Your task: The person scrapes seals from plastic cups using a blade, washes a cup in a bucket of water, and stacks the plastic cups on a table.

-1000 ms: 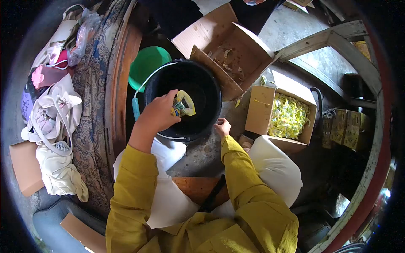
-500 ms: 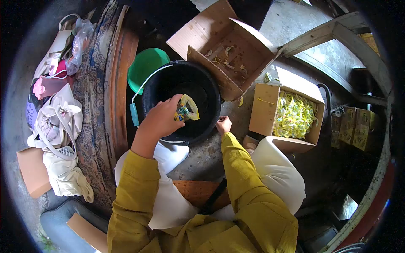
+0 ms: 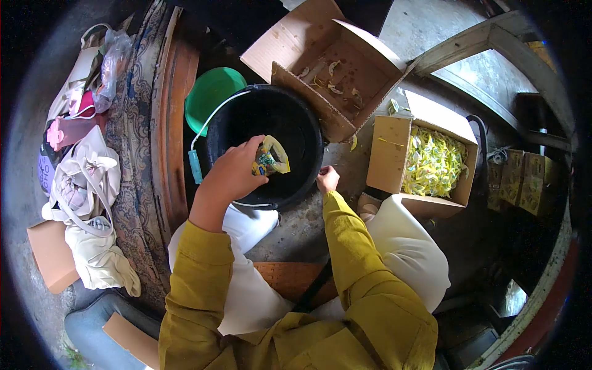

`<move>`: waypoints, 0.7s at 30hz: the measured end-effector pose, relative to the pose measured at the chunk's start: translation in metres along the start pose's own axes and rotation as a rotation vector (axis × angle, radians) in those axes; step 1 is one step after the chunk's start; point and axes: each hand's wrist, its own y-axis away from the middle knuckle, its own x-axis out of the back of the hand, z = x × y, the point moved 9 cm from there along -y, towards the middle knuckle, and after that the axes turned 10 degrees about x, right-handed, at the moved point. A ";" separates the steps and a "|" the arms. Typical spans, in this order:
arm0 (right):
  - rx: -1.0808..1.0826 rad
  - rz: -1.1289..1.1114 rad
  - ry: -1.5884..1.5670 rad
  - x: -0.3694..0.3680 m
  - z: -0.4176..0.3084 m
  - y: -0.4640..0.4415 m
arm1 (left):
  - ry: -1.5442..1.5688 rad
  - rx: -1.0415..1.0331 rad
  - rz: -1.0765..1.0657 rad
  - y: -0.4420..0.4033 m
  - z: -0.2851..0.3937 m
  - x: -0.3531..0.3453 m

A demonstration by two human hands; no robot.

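Observation:
Over the black bucket (image 3: 302,111), my left hand (image 3: 229,179) is closed on a small yellow plastic packet (image 3: 280,159) with blue and green print. The packet's mouth gapes open towards the right; its contents are hard to make out. My right hand (image 3: 328,180) is beside the bucket's right rim with fingers curled together, and whatever they may hold is hidden. To the right, a cardboard box (image 3: 387,157) holds a heap of small yellow-and-white wrappers or packets (image 3: 435,163).
Behind the bucket stands a green basin (image 3: 213,92). A larger open carton (image 3: 357,74) with a few scraps inside is at the back. Bags and cloth (image 3: 86,172) lie along the left, past a wooden edge (image 3: 180,123). A pale frame (image 3: 524,43) curves along the right.
The view has shifted slightly. Both hands keep nearly the same pose, the left still holding the packet over the bucket.

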 end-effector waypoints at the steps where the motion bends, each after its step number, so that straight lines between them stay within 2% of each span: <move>1: -0.012 0.000 -0.006 0.000 0.000 0.001 | 0.003 0.012 -0.003 0.001 0.001 0.001; 6: -0.084 -0.080 0.003 -0.002 -0.004 0.005 | 0.009 0.010 -0.017 -0.001 -0.001 -0.001; 9: -0.013 0.027 0.051 0.008 -0.012 0.006 | 0.010 -0.006 -0.013 -0.001 0.000 -0.001; 21: 0.066 -0.035 0.061 0.004 -0.021 0.003 | 0.017 -0.013 -0.033 -0.003 0.001 -0.003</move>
